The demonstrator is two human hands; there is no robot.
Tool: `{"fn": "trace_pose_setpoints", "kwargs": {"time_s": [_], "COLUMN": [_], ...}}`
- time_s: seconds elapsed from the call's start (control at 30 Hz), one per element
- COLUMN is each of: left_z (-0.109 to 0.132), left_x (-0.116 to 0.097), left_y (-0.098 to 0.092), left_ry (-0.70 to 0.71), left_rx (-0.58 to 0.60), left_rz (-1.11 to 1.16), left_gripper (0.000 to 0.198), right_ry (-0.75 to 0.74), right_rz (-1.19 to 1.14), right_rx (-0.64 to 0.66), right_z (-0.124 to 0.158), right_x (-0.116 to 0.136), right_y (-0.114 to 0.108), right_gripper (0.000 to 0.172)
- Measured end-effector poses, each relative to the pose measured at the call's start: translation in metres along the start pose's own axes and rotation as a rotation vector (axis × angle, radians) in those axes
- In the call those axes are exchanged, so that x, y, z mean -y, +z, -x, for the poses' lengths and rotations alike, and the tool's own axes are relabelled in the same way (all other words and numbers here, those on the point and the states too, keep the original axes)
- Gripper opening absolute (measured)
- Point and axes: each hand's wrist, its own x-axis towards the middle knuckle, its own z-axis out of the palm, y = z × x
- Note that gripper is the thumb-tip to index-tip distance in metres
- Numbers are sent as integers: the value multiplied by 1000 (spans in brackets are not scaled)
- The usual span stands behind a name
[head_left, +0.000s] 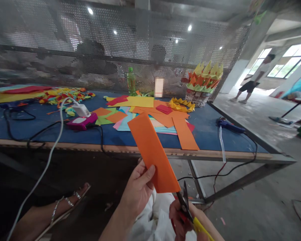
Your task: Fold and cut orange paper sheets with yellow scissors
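My left hand (pixel 137 184) pinches a folded orange paper strip (pixel 154 152) between thumb and fingers, its far end tilted up over the table's front edge. In my right hand (pixel 182 214) is a pair of scissors (pixel 184 204) with red and yellow handles. Their blades are parted, close to the lower right corner of the strip. Another orange strip (pixel 185 134) lies on the table in front, beside a heap of coloured sheets that includes a yellow sheet (pixel 137 101).
A glue gun (pixel 230 125) with a cord lies at the right. A purple power socket (pixel 82 121) with cables sits left, near small paper scraps (pixel 65 95). Behind stand a green bottle (pixel 131 82) and a basket of folded paper (pixel 199 95). A person (pixel 257 77) walks at far right.
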Motion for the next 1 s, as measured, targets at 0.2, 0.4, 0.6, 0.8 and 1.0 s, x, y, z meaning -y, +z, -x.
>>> {"fn": "trace_pose_setpoints", "kwargs": {"time_s": [0.2,0.4,0.6,0.8,1.0], "left_z": [1,-2,0,0,0], "left_x": [-3,-4,-9,-9,-10], "left_y": [1,-2,-1,-1,-1], "left_ry": [-27,-13,-3,1,7], "left_rx": [134,148,151,152,178], "left_rz": [-120,-158,-195,-224,-220], "left_gripper": [39,43,44,45,43], "right_ry": [119,-15,-143,-155,-192], "right_rz": [-212,-38,182,201,158], "right_rx": [53,75,21,-38,-148], "right_z": [-5,-1,0,6,12], "right_x": [12,8,-7,7,12], "right_y": [9,4,-3,4,12], "right_gripper": [66,71,83,97,89]}}
